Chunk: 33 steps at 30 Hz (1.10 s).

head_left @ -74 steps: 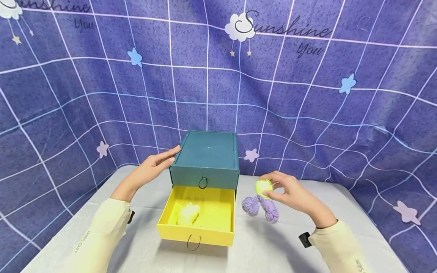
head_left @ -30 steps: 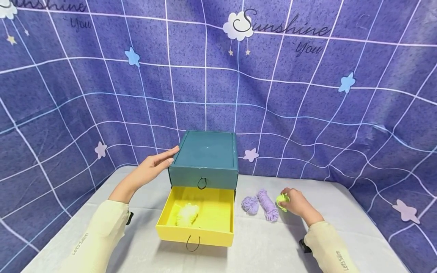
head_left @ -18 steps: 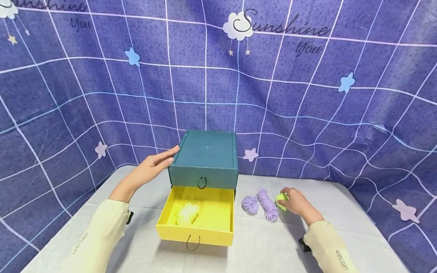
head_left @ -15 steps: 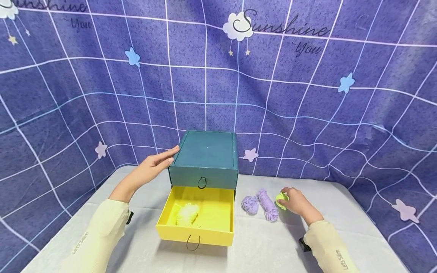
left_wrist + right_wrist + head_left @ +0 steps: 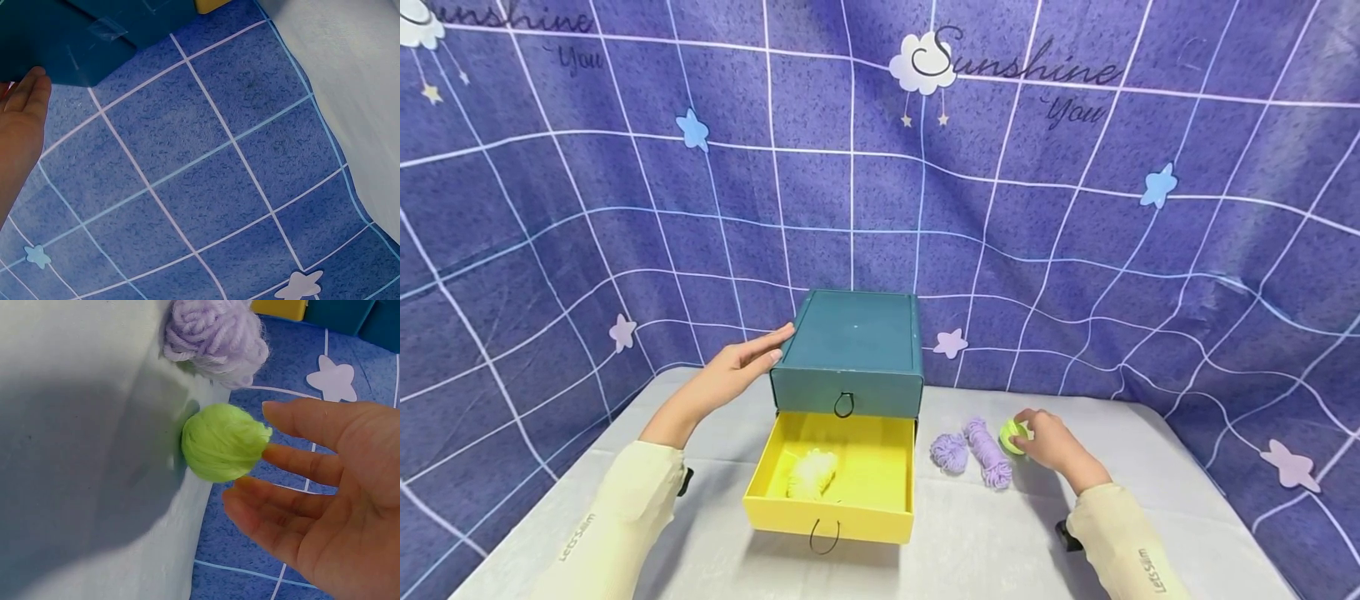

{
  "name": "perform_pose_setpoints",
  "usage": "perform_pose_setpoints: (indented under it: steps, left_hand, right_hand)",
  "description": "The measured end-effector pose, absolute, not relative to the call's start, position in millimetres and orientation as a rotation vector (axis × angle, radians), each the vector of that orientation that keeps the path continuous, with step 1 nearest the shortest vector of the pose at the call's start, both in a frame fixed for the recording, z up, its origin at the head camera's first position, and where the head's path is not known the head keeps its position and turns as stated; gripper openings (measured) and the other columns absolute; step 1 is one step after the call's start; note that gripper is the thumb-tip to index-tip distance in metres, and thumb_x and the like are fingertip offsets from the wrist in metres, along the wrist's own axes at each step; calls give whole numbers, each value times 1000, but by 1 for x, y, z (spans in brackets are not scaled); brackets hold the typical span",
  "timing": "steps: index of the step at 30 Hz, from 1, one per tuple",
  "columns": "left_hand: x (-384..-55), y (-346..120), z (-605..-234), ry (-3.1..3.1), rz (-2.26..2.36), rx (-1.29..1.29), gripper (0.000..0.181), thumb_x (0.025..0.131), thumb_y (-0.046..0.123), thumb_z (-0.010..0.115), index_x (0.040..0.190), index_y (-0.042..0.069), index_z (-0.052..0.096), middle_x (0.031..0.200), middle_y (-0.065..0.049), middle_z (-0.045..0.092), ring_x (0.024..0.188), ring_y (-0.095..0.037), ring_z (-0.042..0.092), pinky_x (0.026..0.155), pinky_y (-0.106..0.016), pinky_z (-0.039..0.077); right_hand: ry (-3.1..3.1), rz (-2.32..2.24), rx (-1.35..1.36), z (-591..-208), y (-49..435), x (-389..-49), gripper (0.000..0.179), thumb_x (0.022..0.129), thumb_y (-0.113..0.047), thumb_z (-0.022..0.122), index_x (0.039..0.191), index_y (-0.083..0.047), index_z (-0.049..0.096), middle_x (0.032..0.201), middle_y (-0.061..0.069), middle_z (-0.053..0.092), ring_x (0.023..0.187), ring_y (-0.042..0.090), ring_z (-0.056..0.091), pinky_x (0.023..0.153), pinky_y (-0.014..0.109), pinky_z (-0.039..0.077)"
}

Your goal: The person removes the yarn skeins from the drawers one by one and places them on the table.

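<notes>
A lime-green ball of yarn (image 5: 222,442) rests on the table, just right of the purple yarn in the head view. My right hand (image 5: 1047,442) is beside it, fingers and thumb spread loosely; the right wrist view shows fingertips (image 5: 242,485) right at the ball's edge. My left hand (image 5: 733,368) rests with straight fingers on the left side of a dark teal drawer box (image 5: 857,333). Below the teal front, a yellow drawer (image 5: 880,479) is pulled out, and a pale yellow bundle of yarn (image 5: 812,473) lies in its left part.
Two purple yarn bundles lie between box and green ball: a round one (image 5: 950,452) and a long skein (image 5: 989,454). A white cloth covers the table (image 5: 970,550). Behind hangs a purple-blue curtain (image 5: 1037,217) with a grid pattern. Black loops serve as drawer pulls (image 5: 825,546).
My right hand has carried the green ball from above the purple yarn rightward and down to the table, and its fingers have loosened from it. The left hand stays on the box.
</notes>
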<state>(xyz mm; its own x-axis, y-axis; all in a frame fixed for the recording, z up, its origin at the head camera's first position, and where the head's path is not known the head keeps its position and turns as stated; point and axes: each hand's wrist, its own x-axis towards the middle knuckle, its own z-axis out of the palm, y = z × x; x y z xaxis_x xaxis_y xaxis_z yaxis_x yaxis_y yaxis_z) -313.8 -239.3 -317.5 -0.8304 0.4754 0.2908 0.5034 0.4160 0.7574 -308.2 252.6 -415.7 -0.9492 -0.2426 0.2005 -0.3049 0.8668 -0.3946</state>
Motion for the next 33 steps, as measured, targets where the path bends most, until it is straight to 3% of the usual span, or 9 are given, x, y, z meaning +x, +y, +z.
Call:
perform_pose_setpoints:
  steps: [14, 21, 33]
  left_hand:
    - [-315, -239, -319, -2614, -1412, -895, 51, 103, 34, 45, 151, 20, 35, 157, 6, 25, 144, -20, 22, 112, -50, 27]
    - [-315, -238, -319, -2611, -1418, -904, 51, 103, 34, 45, 151, 22, 34, 156, 7, 26, 143, -19, 22, 113, -50, 26]
    - [-315, -239, -320, -2601, -1398, -905, 50, 103, 32, 45, 151, 19, 35, 157, 1, 26, 144, -26, 22, 111, -53, 27]
  right_hand:
    - [-2876, 659, 443, -422, 253, -315, 39, 79, -6, 74, 112, 11, 61, 98, 31, 62, 93, 47, 60, 84, 57, 49]
    - [-2838, 665, 475, -435, 255, -320, 46, 70, 2, 76, 113, 11, 60, 93, 22, 62, 86, 37, 61, 81, 54, 50]
    - [-2829, 619, 491, -428, 257, -308, 44, 67, 1, 78, 107, 10, 62, 87, 16, 61, 80, 29, 59, 75, 50, 51]
